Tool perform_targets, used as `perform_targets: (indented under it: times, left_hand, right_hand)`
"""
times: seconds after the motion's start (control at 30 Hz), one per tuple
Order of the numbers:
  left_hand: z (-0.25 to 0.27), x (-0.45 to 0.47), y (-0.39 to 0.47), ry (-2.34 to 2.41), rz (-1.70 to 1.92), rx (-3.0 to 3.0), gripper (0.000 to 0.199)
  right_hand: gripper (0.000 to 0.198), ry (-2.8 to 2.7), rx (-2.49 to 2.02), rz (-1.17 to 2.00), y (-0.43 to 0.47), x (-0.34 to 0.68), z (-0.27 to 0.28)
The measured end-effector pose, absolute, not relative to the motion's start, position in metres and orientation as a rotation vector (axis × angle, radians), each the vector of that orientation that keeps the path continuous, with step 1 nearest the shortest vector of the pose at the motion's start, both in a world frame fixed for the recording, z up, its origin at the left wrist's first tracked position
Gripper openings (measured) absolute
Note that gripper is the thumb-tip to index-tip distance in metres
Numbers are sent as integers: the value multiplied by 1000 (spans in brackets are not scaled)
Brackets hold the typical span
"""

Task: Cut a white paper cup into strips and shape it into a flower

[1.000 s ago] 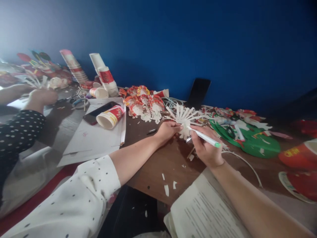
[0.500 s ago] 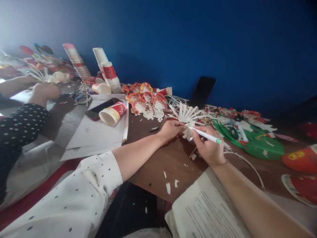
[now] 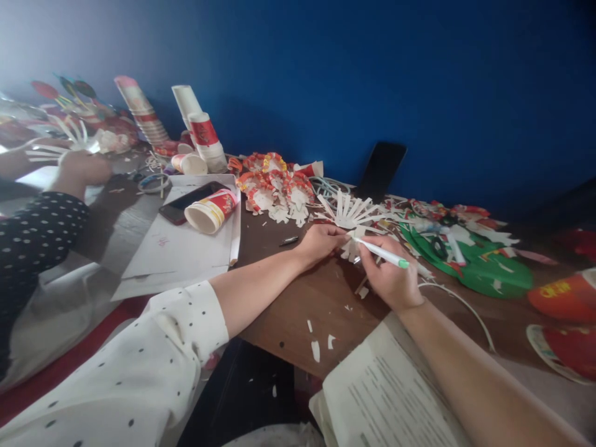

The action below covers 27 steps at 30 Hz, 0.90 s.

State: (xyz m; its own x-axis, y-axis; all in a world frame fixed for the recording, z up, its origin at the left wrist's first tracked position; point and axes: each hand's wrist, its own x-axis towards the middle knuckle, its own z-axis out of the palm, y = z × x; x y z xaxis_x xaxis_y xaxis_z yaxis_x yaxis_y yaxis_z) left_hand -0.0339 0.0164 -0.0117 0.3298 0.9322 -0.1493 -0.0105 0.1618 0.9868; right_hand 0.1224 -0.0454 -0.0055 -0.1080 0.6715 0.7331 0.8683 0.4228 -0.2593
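Observation:
My left hand [image 3: 321,243] pinches the edge of a small white paper cutout [image 3: 350,251] with ragged edges, just above the brown table. In my right hand [image 3: 395,280] is a white marker pen [image 3: 384,252] with a green end, gripped for writing. Its tip meets the cutout close to my left fingertips; whether it leaves a mark is too small to see. Right behind the hands, a paper cup cut into white strips [image 3: 345,216] lies fanned out.
Cut cup rims and scraps [image 3: 277,189] lie behind my left hand. A phone [image 3: 382,169] leans on the blue wall. Green discs [image 3: 488,270] are at right. Leftward are a paper cup [image 3: 212,211], stacked cups [image 3: 205,139] and a co-worker's hands [image 3: 84,167]. A printed booklet [image 3: 386,388] is nearest me.
The pen's green end has shifted slightly left, with its tip still at the cutout. My left hand keeps its hold. At far left, the co-worker's strip-cut paper has turned and spread leftward.

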Motion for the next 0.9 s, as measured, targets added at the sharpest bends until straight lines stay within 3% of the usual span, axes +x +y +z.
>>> perform_targets:
  times: [0.9]
  left_hand:
    - [-10,-33,17,1028,885,1265,20]
  right_hand:
    - [18,-1745,-1265,-221,-45,123,-2]
